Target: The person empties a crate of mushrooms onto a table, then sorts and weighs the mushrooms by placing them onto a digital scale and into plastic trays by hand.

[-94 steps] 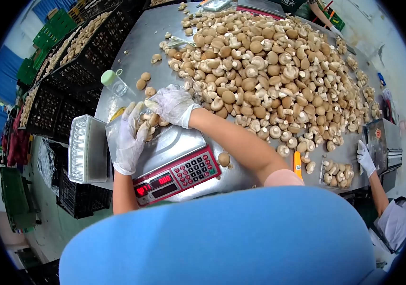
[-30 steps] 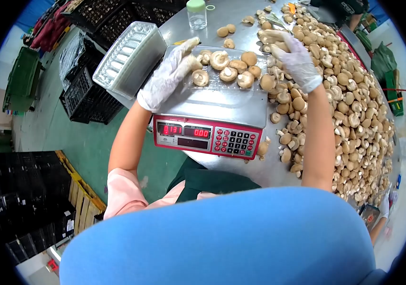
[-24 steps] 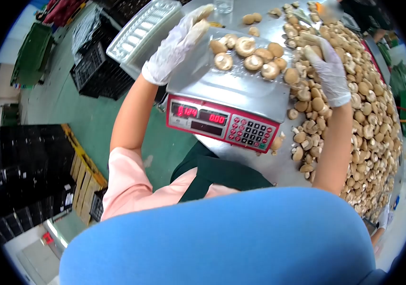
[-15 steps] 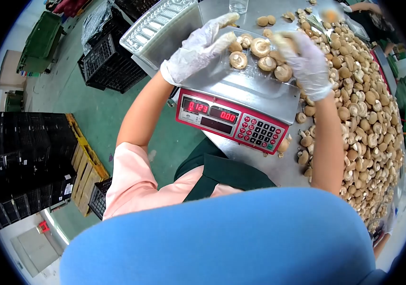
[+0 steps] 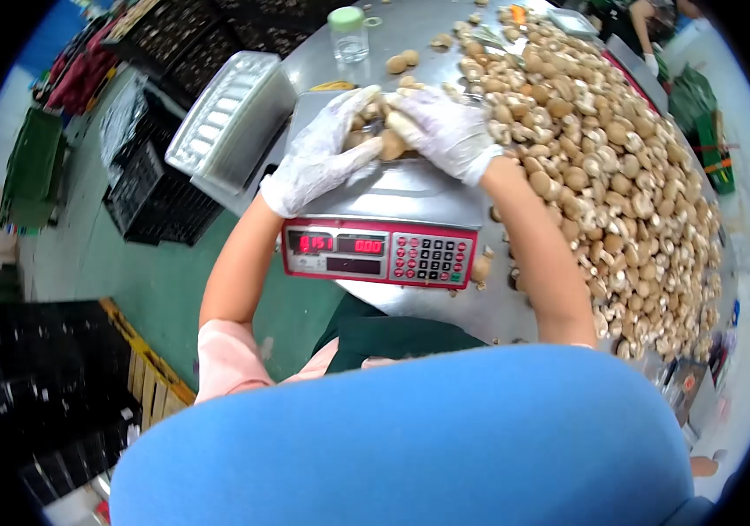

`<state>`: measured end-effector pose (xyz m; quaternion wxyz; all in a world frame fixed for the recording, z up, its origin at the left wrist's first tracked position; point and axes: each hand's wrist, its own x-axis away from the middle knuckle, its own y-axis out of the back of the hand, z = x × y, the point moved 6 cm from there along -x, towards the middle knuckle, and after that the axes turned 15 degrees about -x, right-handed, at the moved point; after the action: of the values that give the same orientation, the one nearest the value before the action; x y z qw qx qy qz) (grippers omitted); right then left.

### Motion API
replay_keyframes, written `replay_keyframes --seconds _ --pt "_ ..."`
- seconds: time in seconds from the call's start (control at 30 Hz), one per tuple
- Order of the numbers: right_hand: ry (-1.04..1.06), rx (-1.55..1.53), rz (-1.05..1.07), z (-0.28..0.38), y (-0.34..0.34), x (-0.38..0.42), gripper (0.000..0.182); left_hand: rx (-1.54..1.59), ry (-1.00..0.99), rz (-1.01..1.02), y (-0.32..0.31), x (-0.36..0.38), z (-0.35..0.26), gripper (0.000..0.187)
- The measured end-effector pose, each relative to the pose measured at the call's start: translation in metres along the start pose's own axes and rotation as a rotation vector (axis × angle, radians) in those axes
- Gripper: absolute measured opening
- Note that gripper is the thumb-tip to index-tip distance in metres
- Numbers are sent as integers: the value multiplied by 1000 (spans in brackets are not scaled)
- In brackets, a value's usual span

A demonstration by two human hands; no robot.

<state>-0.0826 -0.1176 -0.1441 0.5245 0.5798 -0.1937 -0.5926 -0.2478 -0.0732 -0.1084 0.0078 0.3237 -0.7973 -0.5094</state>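
Observation:
A red weighing scale with lit digits stands at the table edge, its metal plate beyond the keypad. Several mushrooms lie grouped over the plate, partly hidden by my gloved hands. My left hand curves round their left side, fingers closed against them. From the right, my right hand closes its fingers on the same mushrooms. The clear tray beneath them is mostly covered.
A large mushroom heap covers the table's right side. Stacked clear trays stand left of the scale. Beyond are a green-lidded jar and loose mushrooms. Black crates are on the floor; another person's arm shows far right.
Both hands have come together round the mushrooms on the scale. The left display has gone from 0.123 to about 0.151. The view has shifted, showing more of the far table.

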Motion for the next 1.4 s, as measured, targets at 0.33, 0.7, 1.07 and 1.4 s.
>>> replay_keyframes --seconds 0.33,0.7,1.07,1.4 --pt "-329 -171 -452 -84 134 91 36 -179 -106 11 -19 -4 1 73" --pt "-644 200 43 -118 73 201 50 110 225 -171 36 18 13 76" --pt "-229 296 -270 -140 114 232 36 253 284 -261 66 65 47 69" --pt "-555 -542 -369 -32 105 95 33 296 99 -102 15 19 16 63"
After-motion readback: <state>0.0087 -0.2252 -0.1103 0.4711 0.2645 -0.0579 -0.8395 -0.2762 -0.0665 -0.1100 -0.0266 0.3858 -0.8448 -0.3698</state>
